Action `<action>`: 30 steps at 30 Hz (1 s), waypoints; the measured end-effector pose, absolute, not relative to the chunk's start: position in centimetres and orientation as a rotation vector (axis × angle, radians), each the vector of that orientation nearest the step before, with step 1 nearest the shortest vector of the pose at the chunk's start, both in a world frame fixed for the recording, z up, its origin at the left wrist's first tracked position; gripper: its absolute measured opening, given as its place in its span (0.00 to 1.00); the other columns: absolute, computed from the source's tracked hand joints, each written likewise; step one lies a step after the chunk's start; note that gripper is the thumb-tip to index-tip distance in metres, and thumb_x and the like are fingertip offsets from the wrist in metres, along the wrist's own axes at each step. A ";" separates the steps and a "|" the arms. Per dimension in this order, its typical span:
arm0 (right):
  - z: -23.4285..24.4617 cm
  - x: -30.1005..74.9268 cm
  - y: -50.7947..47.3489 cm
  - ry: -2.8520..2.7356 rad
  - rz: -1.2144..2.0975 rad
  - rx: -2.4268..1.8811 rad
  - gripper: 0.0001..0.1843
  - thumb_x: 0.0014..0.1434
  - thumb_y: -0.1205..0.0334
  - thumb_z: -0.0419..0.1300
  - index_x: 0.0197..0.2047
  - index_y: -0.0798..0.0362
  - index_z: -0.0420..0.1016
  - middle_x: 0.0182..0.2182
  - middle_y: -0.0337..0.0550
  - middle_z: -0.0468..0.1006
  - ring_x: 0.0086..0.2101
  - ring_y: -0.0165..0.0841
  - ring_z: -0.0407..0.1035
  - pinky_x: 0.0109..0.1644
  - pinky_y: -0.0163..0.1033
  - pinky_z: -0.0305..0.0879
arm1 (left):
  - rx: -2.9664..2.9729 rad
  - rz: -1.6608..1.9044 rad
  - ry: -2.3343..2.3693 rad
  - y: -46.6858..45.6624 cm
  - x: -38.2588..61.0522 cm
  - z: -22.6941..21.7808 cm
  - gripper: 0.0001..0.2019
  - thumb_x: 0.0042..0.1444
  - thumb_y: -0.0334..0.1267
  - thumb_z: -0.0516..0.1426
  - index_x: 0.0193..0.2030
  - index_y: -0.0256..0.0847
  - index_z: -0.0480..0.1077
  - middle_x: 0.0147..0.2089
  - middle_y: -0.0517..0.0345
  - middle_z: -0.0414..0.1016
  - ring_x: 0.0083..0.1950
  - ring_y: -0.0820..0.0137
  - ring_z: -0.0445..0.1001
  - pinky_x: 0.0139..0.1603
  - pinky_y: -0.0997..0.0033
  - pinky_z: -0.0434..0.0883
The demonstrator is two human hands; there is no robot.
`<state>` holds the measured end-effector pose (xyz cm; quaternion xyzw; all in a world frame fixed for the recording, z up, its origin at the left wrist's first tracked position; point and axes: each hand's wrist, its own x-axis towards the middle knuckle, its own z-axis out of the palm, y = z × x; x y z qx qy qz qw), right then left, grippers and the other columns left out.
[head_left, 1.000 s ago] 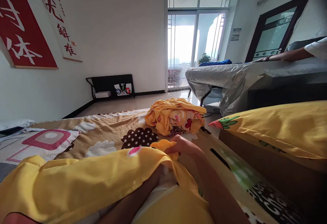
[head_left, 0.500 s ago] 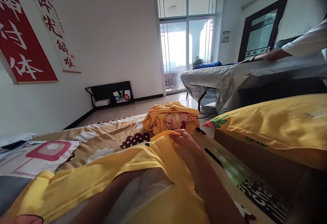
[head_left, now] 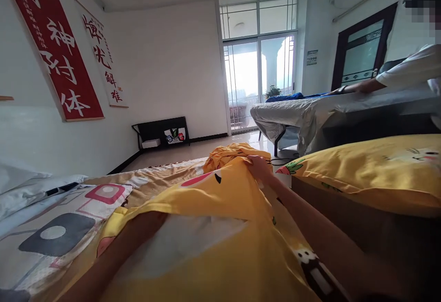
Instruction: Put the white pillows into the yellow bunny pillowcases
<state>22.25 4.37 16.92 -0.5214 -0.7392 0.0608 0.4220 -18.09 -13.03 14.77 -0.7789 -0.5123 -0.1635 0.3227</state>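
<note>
A yellow pillowcase (head_left: 220, 196) with a printed cartoon face spreads in front of me, its opening toward me. My right hand (head_left: 259, 168) is closed on its far right corner. My left forearm (head_left: 138, 235) reaches into the opening, and the cloth covers that hand, so its fingers are hidden. Whitish material (head_left: 193, 242) shows in the opening below the raised edge. Just beyond my right hand lies a crumpled yellow printed cloth (head_left: 230, 151).
A plump yellow pillow (head_left: 372, 164) rests at the right. To the left lies a grey-and-pink patterned pillow (head_left: 79, 221) on the brown bedding (head_left: 144, 182). A co-worker's arm (head_left: 361, 86) rests on a silver-covered table (head_left: 310, 106). A black rack (head_left: 160, 132) stands by the wall.
My left arm has pushed deeper under the pillowcase, lifting it and bringing the printed face into view. My right hand keeps its hold on the corner. The head view has shifted up and left.
</note>
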 end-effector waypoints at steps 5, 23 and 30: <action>19.9 21.9 2.8 -1.947 0.040 -1.342 0.13 0.57 0.59 0.54 0.24 0.55 0.67 0.24 0.40 0.73 0.28 0.30 0.62 0.32 0.34 0.51 | -1.762 -0.415 -1.080 -14.2 -17.8 15.0 0.09 0.58 0.35 0.53 0.41 0.38 0.73 0.40 0.46 0.75 0.41 0.62 0.75 0.40 0.64 0.72; 23.8 17.3 2.6 -1.647 -0.086 -1.648 0.15 0.66 0.54 0.54 0.46 0.57 0.71 0.38 0.42 0.74 0.34 0.28 0.70 0.38 0.37 0.70 | -2.310 -0.231 -1.211 -24.0 -21.2 13.6 0.13 0.45 0.19 0.50 0.25 0.41 0.68 0.27 0.59 0.72 0.29 0.68 0.67 0.32 0.68 0.59; 26.9 14.9 -1.8 -1.712 -0.396 -1.308 0.15 0.58 0.72 0.45 0.44 0.55 0.68 0.38 0.49 0.74 0.33 0.36 0.66 0.34 0.39 0.56 | -2.818 -0.459 -1.580 -22.2 -19.0 22.0 0.20 0.60 0.51 0.49 0.24 0.39 0.65 0.27 0.60 0.70 0.29 0.71 0.67 0.32 0.73 0.63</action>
